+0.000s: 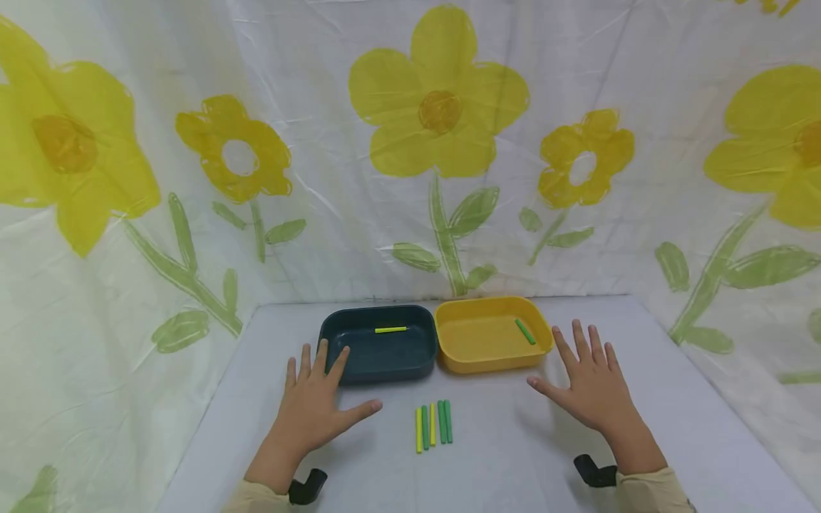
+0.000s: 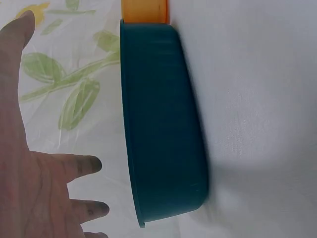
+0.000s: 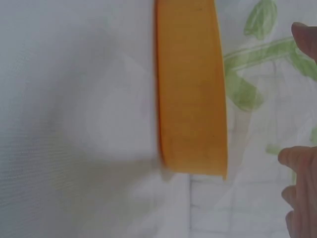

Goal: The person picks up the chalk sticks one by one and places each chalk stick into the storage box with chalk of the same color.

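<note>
Between the spread, empty left hand (image 1: pixel 313 407) and right hand (image 1: pixel 591 388) lie five sticks (image 1: pixel 432 425), sorting seemingly part done, the next pick calling for a fine pinch.

A curtained-off spot, room type unclear: flowered sheets (image 1: pixel 333 235) hang far, left and right around a white surface (image 1: pixel 500 456).

Dark teal tray (image 1: pixel 385 360) and orange-yellow tray (image 1: pixel 474 342); yellow sticks (image 1: pixel 419 431) and green sticks (image 1: pixel 441 422). White curtain (image 1: pixel 346 242) patterned with yellow flowers (image 1: pixel 391 89) and green leaves (image 1: pixel 474 211).
</note>
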Action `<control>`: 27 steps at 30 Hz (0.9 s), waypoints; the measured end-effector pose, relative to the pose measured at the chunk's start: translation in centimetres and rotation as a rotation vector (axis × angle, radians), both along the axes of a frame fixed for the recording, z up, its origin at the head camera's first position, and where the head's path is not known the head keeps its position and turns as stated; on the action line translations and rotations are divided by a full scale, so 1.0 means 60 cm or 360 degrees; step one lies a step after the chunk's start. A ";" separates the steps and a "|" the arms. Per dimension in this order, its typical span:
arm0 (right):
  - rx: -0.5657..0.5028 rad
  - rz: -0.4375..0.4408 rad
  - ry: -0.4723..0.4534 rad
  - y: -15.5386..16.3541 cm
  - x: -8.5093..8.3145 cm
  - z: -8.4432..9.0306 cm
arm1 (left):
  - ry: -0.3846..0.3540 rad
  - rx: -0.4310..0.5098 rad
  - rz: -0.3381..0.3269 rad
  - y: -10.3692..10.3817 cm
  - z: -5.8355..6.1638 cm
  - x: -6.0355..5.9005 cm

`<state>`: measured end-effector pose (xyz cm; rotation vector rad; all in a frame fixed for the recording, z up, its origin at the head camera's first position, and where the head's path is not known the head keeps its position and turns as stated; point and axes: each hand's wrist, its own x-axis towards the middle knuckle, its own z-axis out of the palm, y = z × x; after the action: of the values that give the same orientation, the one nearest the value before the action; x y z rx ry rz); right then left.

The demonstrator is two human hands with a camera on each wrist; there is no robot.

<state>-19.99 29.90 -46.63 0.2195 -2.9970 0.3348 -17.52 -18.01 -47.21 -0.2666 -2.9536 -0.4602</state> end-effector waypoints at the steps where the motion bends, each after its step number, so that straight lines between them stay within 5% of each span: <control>1: -0.0003 0.0003 0.0006 0.001 -0.001 0.000 | -0.0009 0.0004 -0.0003 0.001 0.000 0.000; 27: -0.0027 0.0000 0.0008 0.001 -0.018 -0.023 | -0.0008 0.0068 -0.0058 0.014 -0.005 0.007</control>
<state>-21.10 29.97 -48.01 0.2181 -2.9882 0.3585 -17.10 -17.16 -47.49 -0.3157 -2.9441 -0.5288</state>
